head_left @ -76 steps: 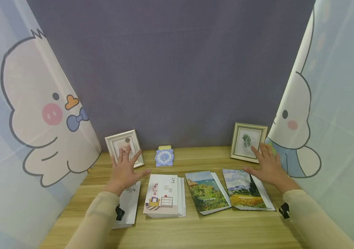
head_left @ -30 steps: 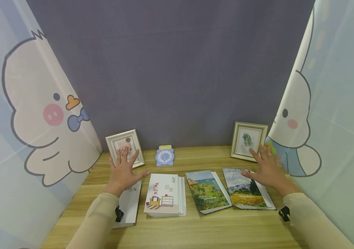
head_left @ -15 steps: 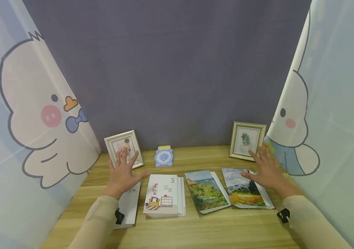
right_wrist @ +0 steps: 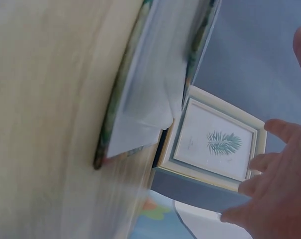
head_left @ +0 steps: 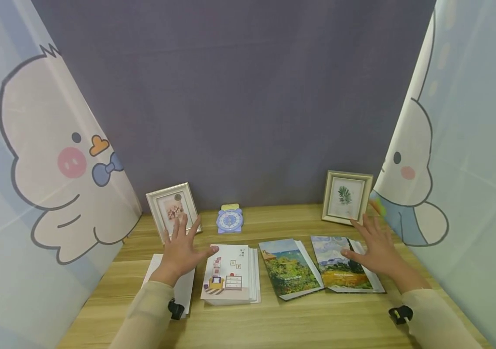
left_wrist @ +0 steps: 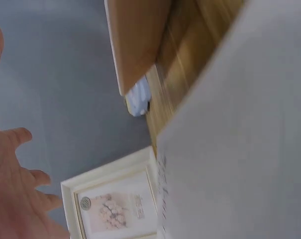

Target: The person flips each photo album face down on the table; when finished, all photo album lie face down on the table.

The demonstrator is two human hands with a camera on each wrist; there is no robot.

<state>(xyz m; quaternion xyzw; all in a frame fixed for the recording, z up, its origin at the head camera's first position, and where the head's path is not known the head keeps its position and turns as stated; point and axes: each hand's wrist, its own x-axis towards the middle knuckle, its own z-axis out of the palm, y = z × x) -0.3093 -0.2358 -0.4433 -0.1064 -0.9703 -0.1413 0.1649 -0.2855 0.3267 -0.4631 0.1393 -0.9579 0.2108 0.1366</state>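
Observation:
My left hand (head_left: 182, 252) hovers with spread fingers over the white booklet (head_left: 184, 293) at the far left, which it partly hides. Its thumb reaches over the corner of a thick white booklet (head_left: 225, 276) with a room drawing; contact is unclear. My right hand (head_left: 377, 249) is spread above the photo album (head_left: 341, 271) with a field and cypress cover. Between them lies another photo album (head_left: 289, 274) with a garden and sea cover. In the right wrist view, the right hand (right_wrist: 284, 184) holds nothing. The left hand (left_wrist: 18, 194) also holds nothing in its wrist view.
A photo frame with pink flowers (head_left: 174, 211) stands at the back left, and one with a green leaf (head_left: 346, 198) at the back right. A blue toy clock (head_left: 230, 220) sits between them. Curtains (head_left: 248, 106) enclose the wooden table (head_left: 283, 325).
My left hand has shifted right and closer to me, uncovering more of the flower frame and the left booklet. The right hand has come slightly lower and to the right.

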